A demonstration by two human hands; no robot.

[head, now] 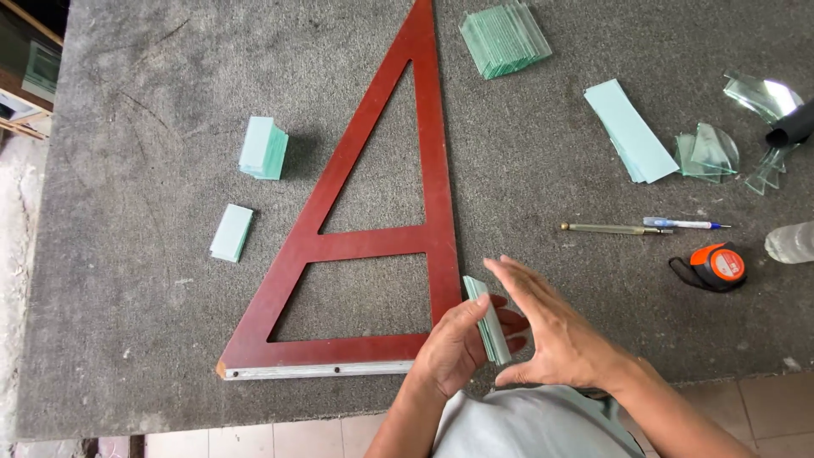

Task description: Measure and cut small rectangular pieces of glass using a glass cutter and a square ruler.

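Together, both hands (509,335) squaring thin glass stack (489,322), rough grey table (136,280)

Both forearms came up from the six o'clock edge of the view and met near its lower centre. The left hand (458,343) was curled, fingers wrapped round a thin stack held on edge, its knuckles facing up and its thumb toward twelve o'clock. The right hand (551,331) stood just at three o'clock of it, open and flat, fingers straight and together, pointing toward ten o'clock, palm turned toward the left hand.
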